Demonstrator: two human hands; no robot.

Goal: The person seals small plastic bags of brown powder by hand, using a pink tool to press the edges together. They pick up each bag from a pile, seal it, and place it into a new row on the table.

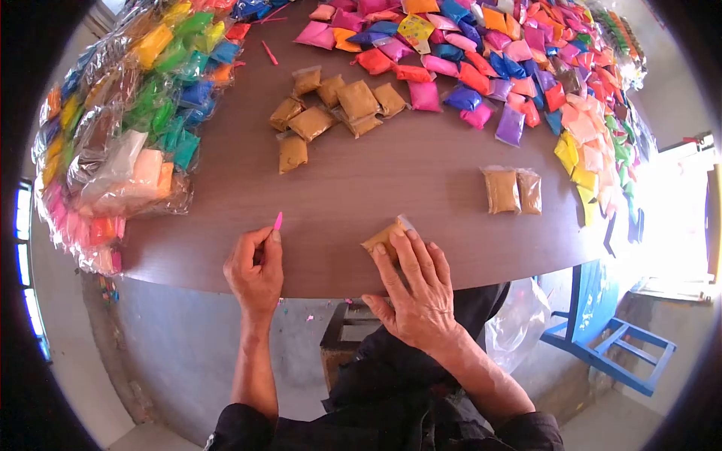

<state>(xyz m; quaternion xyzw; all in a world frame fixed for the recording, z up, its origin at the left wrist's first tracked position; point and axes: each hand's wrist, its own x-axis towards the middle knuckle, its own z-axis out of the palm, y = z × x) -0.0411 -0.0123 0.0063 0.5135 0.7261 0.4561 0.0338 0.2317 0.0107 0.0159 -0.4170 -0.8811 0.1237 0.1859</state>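
Near the table's front edge, my left hand (pixel 258 263) pinches a small pink pointed tool (pixel 278 221) between thumb and finger, its tip upward. My right hand (pixel 421 289) lies with fingers spread, its fingertips resting on a brown packet (pixel 381 239) flat on the table. Two more brown packets (pixel 502 191) lie side by side to the right, beyond that hand. Farther back, a loose group of several brown packets (pixel 310 122) sits around the table's middle.
Clear bags of coloured packets (pixel 143 161) are heaped along the left of the brown table (pixel 338 192). Many coloured packets (pixel 481 64) spread across the back and right. A pink stick (pixel 269 52) lies at the back. Below right stand a blue chair (pixel 602 342) and a clear plastic bag (pixel 517 327).
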